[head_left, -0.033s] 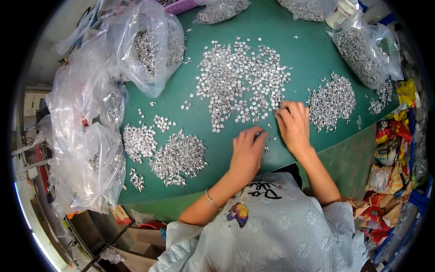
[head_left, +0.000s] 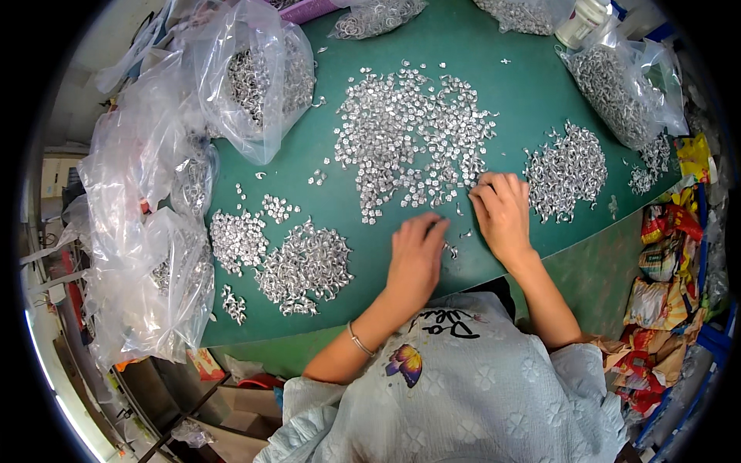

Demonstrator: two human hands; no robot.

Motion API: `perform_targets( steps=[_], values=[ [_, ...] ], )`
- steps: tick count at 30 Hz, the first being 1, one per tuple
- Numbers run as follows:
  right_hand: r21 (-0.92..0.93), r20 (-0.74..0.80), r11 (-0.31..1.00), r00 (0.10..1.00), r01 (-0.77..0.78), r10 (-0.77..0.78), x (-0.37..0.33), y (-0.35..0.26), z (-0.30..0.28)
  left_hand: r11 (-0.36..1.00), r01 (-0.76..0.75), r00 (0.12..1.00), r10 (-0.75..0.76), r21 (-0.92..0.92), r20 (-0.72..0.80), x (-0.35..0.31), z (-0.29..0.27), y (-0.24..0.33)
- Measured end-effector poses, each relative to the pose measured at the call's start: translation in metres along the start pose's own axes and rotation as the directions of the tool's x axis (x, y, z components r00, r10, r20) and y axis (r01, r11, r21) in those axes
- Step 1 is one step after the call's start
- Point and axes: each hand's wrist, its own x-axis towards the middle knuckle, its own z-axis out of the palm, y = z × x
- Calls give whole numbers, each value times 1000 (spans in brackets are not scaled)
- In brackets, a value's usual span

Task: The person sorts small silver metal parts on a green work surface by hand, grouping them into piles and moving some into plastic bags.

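Note:
A wide spread of small silvery metal pieces [head_left: 386, 131] covers the middle of the green table [head_left: 309, 189]. Just short of its near edge, my left hand [head_left: 417, 258] hovers with its fingers curled together, slightly blurred. My right hand [head_left: 503, 216] rests at the spread's lower right edge, thumb and fingertips pinched. What either pinch holds, if anything, is too small to make out. A few loose curved pieces [head_left: 452, 251] lie between my hands. To the right of my right hand is a heap of curved, hook-like metal pieces [head_left: 567, 174].
At left lie a heap of curved pieces [head_left: 305, 266] and a heap of small blocky pieces [head_left: 238, 241]. Clear plastic bags [head_left: 147, 231] crowd the left edge. A filled bag [head_left: 610, 92] and a white jar [head_left: 583, 23] stand back right. Coloured packets [head_left: 648, 301] lie beyond the right edge.
My left hand has shifted slightly left and away from me, uncovering more of the loose pieces between the hands. My right hand stays nearly in place, still pinched.

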Motion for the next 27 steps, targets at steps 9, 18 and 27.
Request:
perform_targets(
  steps=[9, 18, 27],
  values=[
    [-93, 16, 994, 998, 65, -63, 2, -3, -2, 993, -48, 999, 48, -105, -8, -1, 6, -5],
    [7, 56, 999, 997, 46, -46, -10, -11, -8, 999, -32, 996, 34, -18, 82, 13, -3, -8],
    [192, 57, 981, 998, -30, 19, -29, -3, -16, 997, -53, 995, 58, 59, -84, 13, -5, -11]
  ],
)
